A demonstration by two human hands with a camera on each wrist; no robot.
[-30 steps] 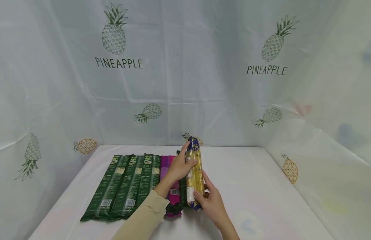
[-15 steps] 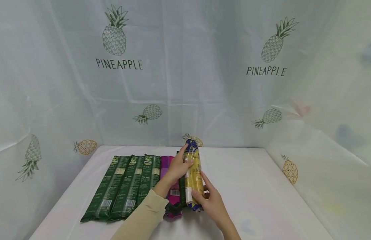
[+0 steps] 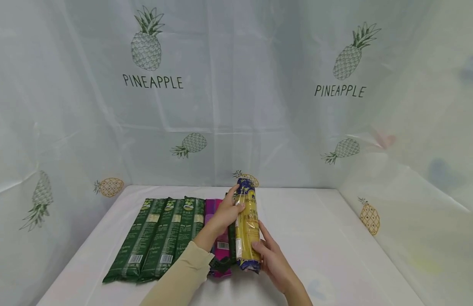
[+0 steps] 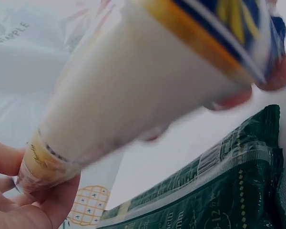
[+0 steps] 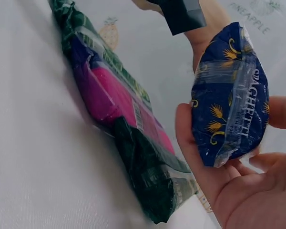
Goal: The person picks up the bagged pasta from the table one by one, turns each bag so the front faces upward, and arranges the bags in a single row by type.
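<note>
Both hands hold a yellow spaghetti pack (image 3: 247, 227) with blue ends, lifted above the table and tilted. My left hand (image 3: 226, 213) grips its upper part from the left side. Lower down, my right hand (image 3: 274, 260) holds the other end, thumb on the front. The left wrist view shows the pack's whitish side (image 4: 119, 81) close up, with the left hand (image 4: 33, 195) around its far end. In the right wrist view, the blue end (image 5: 231, 100) reads "SPAGHETTI", between the right hand's (image 5: 252, 191) thumb and fingers.
Several green spaghetti packs (image 3: 135, 238) lie side by side on the white table (image 3: 317, 238). A magenta pack (image 3: 223, 250) and another green pack (image 5: 148, 181) lie beside them, partly behind the left arm. A pineapple-print sheet (image 3: 252, 85) hangs behind.
The pack has turned about its length, so its printed yellow front faces up instead of the clear side with the white label. The right hand has shifted its hold slightly.
</note>
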